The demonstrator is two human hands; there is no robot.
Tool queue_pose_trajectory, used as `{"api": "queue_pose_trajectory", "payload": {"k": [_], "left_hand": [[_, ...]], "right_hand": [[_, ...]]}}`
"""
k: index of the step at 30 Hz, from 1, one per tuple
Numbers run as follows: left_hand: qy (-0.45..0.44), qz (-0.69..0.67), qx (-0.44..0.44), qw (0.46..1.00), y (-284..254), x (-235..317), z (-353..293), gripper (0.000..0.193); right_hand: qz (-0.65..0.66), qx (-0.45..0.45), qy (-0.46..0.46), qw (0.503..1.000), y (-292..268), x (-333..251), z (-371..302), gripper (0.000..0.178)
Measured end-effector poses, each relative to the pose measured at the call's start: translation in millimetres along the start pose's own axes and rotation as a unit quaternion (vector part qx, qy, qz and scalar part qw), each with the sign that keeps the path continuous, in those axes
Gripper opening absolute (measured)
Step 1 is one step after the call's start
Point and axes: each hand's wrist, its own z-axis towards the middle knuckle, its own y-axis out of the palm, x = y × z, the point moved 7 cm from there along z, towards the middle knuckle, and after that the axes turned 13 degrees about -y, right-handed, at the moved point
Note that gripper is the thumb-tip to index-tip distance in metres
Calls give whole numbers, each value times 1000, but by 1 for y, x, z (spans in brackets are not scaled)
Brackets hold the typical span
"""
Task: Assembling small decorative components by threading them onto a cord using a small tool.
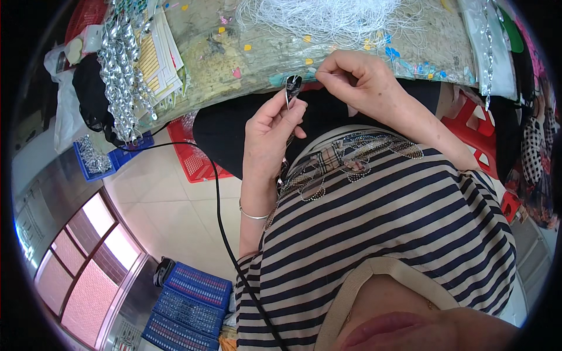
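My left hand (272, 126) is closed in front of my lap, just off the table's near edge. Between its thumb and fingers is a small, dark, shiny piece (294, 83) that looks like a bead strand end, and dark glints continue below the hand. A little to the right, my right hand (356, 79) is pinched shut over the table edge. Whatever its fingertips hold, perhaps a thread, is too fine to make out. Beyond both hands lies a tangled heap of white thread (333, 20) on the worn table (205, 64).
Strands of silver faceted beads (120, 82) hang at the table's left, beside paper cards (161, 58). Below are a blue basket (93, 164), a red basket (196, 161) and blue trays (187, 304). A red stool (471, 128) stands right. A black cable (219, 216) crosses my left side.
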Motion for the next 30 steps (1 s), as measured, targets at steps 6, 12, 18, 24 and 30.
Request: {"api": "queue_pose_trajectory", "payload": {"k": [6,12,18,24,30], "left_hand": [[2,2,8,1000,-2,1,-1,31],[6,1,5,1000,0,1,0,31],[4,-2,-4,1000,-1,-1,2,32],[7,-4,-15,1000,0,-1,2,34],[-1,-5,-16,1000,0,-1,1,34]], "right_hand": [[-9,-3,-12,1000,0,-2,0,11],[-10,-2,-7,1000,0,-2,1,11],[-8,-36,-25,999,8,-9,0,8],[6,-61,-33,998,15,-16,-2,7],[6,-46,-31,998,15,-10,-2,8]]}}
